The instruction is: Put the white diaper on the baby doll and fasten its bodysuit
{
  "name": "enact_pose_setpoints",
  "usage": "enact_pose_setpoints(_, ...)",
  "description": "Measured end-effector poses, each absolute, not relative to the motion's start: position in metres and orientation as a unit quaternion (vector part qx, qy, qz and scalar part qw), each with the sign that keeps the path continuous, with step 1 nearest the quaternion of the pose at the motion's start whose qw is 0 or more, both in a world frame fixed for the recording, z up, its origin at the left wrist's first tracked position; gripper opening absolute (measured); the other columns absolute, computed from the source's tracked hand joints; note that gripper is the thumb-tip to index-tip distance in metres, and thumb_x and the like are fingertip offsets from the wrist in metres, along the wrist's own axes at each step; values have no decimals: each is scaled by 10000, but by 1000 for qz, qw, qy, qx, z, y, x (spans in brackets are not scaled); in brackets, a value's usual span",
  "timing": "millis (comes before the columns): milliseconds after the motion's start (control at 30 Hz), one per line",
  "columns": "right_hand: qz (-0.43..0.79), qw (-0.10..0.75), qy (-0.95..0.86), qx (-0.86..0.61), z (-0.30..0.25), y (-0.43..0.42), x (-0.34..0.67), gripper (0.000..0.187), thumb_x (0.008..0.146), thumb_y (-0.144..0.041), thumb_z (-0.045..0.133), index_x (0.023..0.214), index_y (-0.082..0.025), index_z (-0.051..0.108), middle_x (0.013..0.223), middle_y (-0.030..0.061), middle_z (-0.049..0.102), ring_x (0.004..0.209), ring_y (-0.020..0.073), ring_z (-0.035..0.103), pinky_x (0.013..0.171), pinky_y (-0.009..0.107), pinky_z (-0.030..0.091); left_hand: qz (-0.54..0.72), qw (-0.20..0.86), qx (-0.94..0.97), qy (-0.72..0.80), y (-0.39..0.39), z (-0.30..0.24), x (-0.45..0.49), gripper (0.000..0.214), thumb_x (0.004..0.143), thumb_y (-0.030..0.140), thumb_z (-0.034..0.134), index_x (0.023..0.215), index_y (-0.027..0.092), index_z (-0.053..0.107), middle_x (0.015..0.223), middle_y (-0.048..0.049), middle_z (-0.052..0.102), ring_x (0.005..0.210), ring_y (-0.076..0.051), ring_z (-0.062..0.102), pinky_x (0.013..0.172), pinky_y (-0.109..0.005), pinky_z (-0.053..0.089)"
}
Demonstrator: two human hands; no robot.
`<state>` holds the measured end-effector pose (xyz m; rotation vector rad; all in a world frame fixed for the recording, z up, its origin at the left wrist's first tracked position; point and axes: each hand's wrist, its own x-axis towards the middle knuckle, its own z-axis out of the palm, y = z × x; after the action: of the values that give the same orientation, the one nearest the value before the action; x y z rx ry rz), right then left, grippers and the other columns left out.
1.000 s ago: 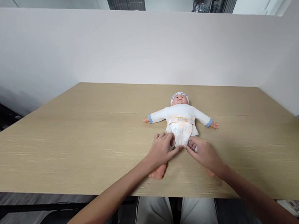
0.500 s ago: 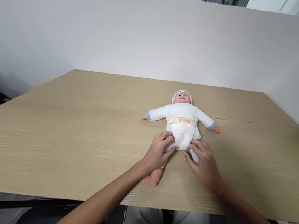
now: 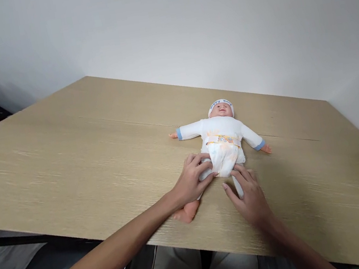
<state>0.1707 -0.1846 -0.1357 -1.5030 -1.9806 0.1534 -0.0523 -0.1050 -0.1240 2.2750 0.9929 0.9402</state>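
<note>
A baby doll (image 3: 221,135) in a white top, white cap and a diaper lies on its back on the wooden table (image 3: 64,144), arms spread, head away from me. My left hand (image 3: 192,179) is wrapped round the doll's left-side leg just below the diaper. My right hand (image 3: 247,192) lies over the other leg with its fingers curled on it, fingertips at the diaper's lower edge. One bare foot (image 3: 186,213) of the doll sticks out under my left wrist.
A white partition wall (image 3: 164,40) runs along the table's far and right sides. The table's near edge (image 3: 170,241) passes under my forearms, with my lap below it. Dark floor shows at the left.
The camera tilted down and the view shifted. My right hand slid from the diaper's bottom down onto the doll's leg. My left hand kept its hold on the other leg.
</note>
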Motion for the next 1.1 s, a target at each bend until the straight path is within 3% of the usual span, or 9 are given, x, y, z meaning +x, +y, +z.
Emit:
enact_pose_setpoints(167,70,325,-753,-568,-131,-184,167,197,1048,-345,641,1213,-240,660,1367,116,690,1168,324,618,1015,480,519,344,268,834,338,-103,-123,-53,182,1049,375,652,960,224,700,1290,-79,735,1155,-285,576,1049,-437,419)
enact_pose_setpoints(267,82,334,-752,-562,-132,-182,167,196,1049,-359,630,1196,-231,651,1326,123,705,1177,319,615,1020,468,519,334,281,835,336,-102,-120,-53,207,1054,360,637,902,220,647,1094,-61,749,1083,-271,571,1018,-427,410)
enact_pose_setpoints(367,104,336,-739,-575,-135,-179,167,215,1033,-399,638,1155,-222,639,1122,110,718,1074,296,627,927,420,540,325,288,834,341,-103,-120,-52,216,1054,368,620,895,223,623,967,-46,710,1053,-266,566,1002,-419,412)
enact_pose_setpoints(500,124,360,-682,-624,-137,-175,169,306,978,-498,674,1094,-218,630,893,45,635,828,231,607,770,353,520,369,293,796,380,-104,-127,-50,180,991,394,700,1029,227,644,1042,-51,681,1057,-261,586,982,-408,434)
enact_pose_setpoints(733,214,427,-577,-662,-127,-172,176,335,959,-520,707,1106,-233,616,968,15,789,606,146,529,659,293,470,440,393,689,421,-96,-139,-49,422,857,424,840,1118,217,582,1121,-71,701,1008,-230,674,913,-366,502)
enact_pose_setpoints(833,196,420,-586,-664,-124,-172,180,355,967,-575,703,1041,-228,691,985,41,806,650,170,567,689,308,474,414,415,693,420,-95,-133,-53,377,869,444,834,1096,205,651,1151,-82,743,1004,-233,690,888,-357,500)
enact_pose_setpoints(1000,161,387,-626,-657,-123,-173,181,455,982,-664,657,1023,-231,789,952,72,796,804,228,629,748,330,482,348,339,747,453,-101,-123,-56,347,933,529,746,1064,208,733,984,-49,737,932,-243,619,883,-371,468)
enact_pose_setpoints(1100,169,375,-629,-659,-123,-171,180,494,982,-690,630,987,-230,811,877,76,761,823,241,621,759,338,477,333,349,756,442,-101,-120,-53,355,955,557,701,968,203,727,932,-40,708,939,-243,597,879,-358,459)
